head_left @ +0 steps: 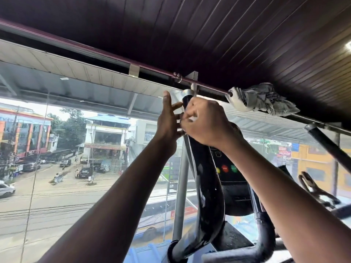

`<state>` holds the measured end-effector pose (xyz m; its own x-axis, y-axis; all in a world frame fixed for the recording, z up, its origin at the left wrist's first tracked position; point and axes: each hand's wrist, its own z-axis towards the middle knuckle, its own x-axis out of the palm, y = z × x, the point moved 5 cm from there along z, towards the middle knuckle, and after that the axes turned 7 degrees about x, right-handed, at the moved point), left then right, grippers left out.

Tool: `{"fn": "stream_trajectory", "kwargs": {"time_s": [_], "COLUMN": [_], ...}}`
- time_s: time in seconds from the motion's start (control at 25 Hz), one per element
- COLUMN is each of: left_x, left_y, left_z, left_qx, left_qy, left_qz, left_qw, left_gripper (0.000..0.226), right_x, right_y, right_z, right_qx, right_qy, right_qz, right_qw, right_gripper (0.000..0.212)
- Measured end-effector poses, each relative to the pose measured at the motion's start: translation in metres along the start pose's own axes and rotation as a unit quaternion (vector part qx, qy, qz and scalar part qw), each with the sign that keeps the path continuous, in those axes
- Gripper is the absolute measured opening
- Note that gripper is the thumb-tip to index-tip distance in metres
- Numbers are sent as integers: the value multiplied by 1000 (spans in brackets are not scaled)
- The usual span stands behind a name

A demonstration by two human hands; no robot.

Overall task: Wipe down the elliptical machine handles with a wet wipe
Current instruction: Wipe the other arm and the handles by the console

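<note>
The wet wipe [193, 118] showed only as a small white patch, pinched under the fingers of our right hand [206, 123] and pressed against the upper part of the left handle [204, 198] of the elliptical. That handle was a dark, glossy bar whose long axis ran from its capped top end, just above the grip, downward and slightly toward us in a gentle curve, so nearly all of its length lay below our grip. Our right hand was curled closed around the bar with the wipe inside it, though we could not tell how much of the bar the wipe covered. Our left hand [170, 120] stood just beside it on the far side of the bar, fingers spread and touching the handle near its top, holding nothing that we could see. We judged the coming stroke would have to follow the bar downward, and the right hand, already on it, was the nearer 1. Beyond the grip to its right sat the console [227, 168], and farther right, well apart, the 2nd handle [326, 147] rose, not yet touched by either hand.
</note>
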<state>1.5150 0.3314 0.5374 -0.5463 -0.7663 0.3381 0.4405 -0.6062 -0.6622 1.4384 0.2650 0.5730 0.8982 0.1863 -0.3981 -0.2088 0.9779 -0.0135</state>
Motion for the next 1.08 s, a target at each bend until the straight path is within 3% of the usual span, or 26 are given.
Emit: {"fn": "stream_trajectory", "kwargs": {"time_s": [0.04, 0.2, 0.4, 0.48, 0.6, 0.68, 0.84, 0.96, 1.08], "left_x": [0, 6, -1, 1, 4, 1, -13, -6, -2], "left_y": [0, -1, 2, 3, 6, 9, 11, 7, 5], "left_z": [-1, -10, -15, -17, -21, -22, -20, -21, -21], "left_qx": [0, 0, -7, -4, -3, -12, -24, -24, -20], "left_qy": [0, -8, 5, -2, -17, -14, 1, 13, 7], "left_qz": [-2, -19, -31, -39, -62, -63, -59, -70, -84], "left_qw": [1000, 1000, 999, 999, 998, 998, 998, 997, 996], "left_gripper": [74, 61, 68, 63, 55, 58, 71, 68, 53], "right_x": [-2, -6, -13, -16, -11, -9, -19, -15, -2], "right_y": [2, -14, 2, -3, -12, -8, 16, 9, 5], "right_z": [-1, 33, -37, -24, 18, 10, -36, 15, 51], "right_qx": [-14, 66, -23, -11, 52, 34, -84, -43, -41], "right_qy": [3, -39, 51, 22, -30, -8, 96, 65, 88], "right_qz": [-8, 8, 60, 61, 14, -3, -37, -61, -162], "right_qw": [1000, 997, 997, 998, 998, 999, 991, 995, 982], "right_gripper": [11, 23, 14, 16, 26, 26, 14, 24, 32]}}
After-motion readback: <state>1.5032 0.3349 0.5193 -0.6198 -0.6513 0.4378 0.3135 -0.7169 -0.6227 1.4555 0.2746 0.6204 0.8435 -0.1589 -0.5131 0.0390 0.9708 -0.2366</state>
